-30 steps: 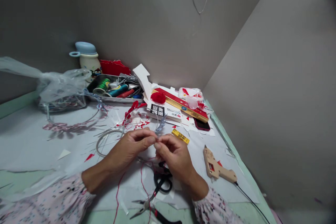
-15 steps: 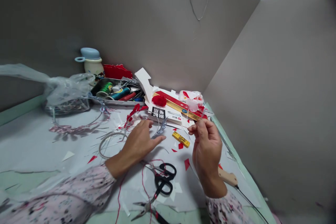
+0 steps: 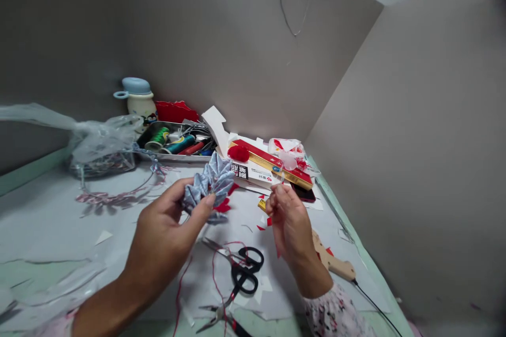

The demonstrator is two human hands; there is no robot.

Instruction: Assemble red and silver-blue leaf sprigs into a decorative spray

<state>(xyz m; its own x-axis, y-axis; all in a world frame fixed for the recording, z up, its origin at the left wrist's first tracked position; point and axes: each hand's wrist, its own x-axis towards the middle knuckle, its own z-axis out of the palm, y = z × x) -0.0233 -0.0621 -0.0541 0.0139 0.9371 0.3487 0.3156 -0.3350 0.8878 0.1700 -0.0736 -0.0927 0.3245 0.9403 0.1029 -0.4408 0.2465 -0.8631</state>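
Observation:
My left hand point(image 3: 166, 226) grips a blue-grey folded-fabric flower ornament point(image 3: 211, 181) between thumb and fingers, raised over the table. To the right of it, my right hand point(image 3: 290, 216) is closed in a pinch; a thin pale thing seems to stick up from the fingertips, too small to name. Black-handled scissors point(image 3: 247, 269) lie below and between both hands, with red thread point(image 3: 214, 268) around them. Pliers point(image 3: 221, 311) rest nearer to me. Beside my right wrist lies a beige glue gun point(image 3: 336, 265) with a black cord. My right hand partly hides a yellow box point(image 3: 261, 204).
At the back left, a metal tray point(image 3: 190, 158) holds thread spools and tools, near a bottle point(image 3: 140, 102) and a plastic bag point(image 3: 103, 142). A decorated hoop point(image 3: 118, 192) lies left. White and red-gold boxes point(image 3: 272, 160) stand behind my hands. Walls enclose the table.
My left hand has picked up the blue-grey flower ornament and brought it closer and to the left. My right hand has shifted slightly left, still pinched.

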